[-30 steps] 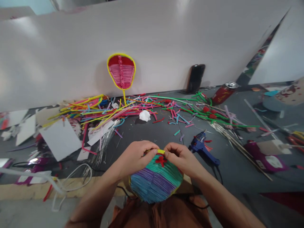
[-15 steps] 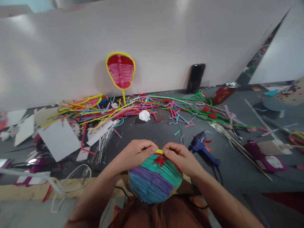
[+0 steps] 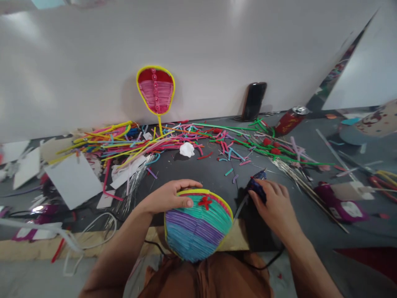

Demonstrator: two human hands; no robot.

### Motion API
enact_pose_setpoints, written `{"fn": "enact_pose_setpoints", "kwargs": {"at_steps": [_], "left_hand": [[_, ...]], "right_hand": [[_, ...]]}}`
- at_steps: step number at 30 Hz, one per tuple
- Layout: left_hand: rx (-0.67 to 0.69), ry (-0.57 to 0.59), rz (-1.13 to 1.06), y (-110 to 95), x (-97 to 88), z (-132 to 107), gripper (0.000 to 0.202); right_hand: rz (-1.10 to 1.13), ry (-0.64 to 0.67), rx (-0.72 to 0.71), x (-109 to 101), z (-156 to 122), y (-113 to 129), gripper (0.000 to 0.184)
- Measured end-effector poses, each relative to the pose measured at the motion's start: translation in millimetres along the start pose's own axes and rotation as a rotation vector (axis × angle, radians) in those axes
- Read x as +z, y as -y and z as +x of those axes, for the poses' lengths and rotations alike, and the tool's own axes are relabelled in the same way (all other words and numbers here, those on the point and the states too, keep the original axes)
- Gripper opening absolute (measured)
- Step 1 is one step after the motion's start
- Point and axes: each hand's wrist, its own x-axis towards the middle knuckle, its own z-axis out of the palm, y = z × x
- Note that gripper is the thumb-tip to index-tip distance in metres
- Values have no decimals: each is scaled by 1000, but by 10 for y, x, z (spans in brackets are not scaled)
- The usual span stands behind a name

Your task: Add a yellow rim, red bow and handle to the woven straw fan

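Observation:
My left hand grips the upper left edge of a fan-shaped pipe-cleaner panel, thumb in front and fingers behind. The panel has teal, purple and blue stripes, a yellow rim and a small red cross-shaped piece near its top. It leans at the front edge of the table, close to my body. Off to the right, my right hand is closed around a blue hot glue gun, whose nozzle points up and away; much of its body is hidden by the fingers.
Behind stands a pink and red pipe-cleaner fan with a yellow rim. Loose pipe cleaners and cut bits lie across the table's back. Also there are a crumpled white lump, a phone, a red can and white cards.
My right hand has left the panel's yellow rim and moved right, taking hold of the glue gun. My left hand has stayed on the panel, its grip now wider.

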Motion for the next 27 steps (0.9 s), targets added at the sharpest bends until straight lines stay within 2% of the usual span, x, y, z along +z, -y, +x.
{"fn": "enact_pose_setpoints", "kwargs": {"at_steps": [4,10,12,14,18,21,23,24,27], "left_hand": [[-14,-18,-206,126,-36,-40,55],[34,-41,-461,342,-103,-156,47],[54,-63,-498,392,-114,-195,45],[63,-76,-521,432,-117,-225,45],[81,-92,-529,471,-113,-250,48],[98,-80,-527,461,-114,-246,54],[114,-58,-517,448,-115,-236,62],[118,-45,-511,442,-113,-230,66],[112,-14,-494,431,-99,-212,73]], "right_hand": [[-162,40,-14,63,-174,-264,40],[-146,66,-40,100,-226,-363,37],[-100,74,7,73,-226,-383,40],[-32,107,120,5,-230,-403,44],[201,122,421,-253,-246,-364,50],[511,29,609,-459,-262,-192,37],[803,-29,676,-555,-275,-25,31],[934,-17,686,-589,-282,61,31],[1176,140,656,-639,-290,282,34]]}}
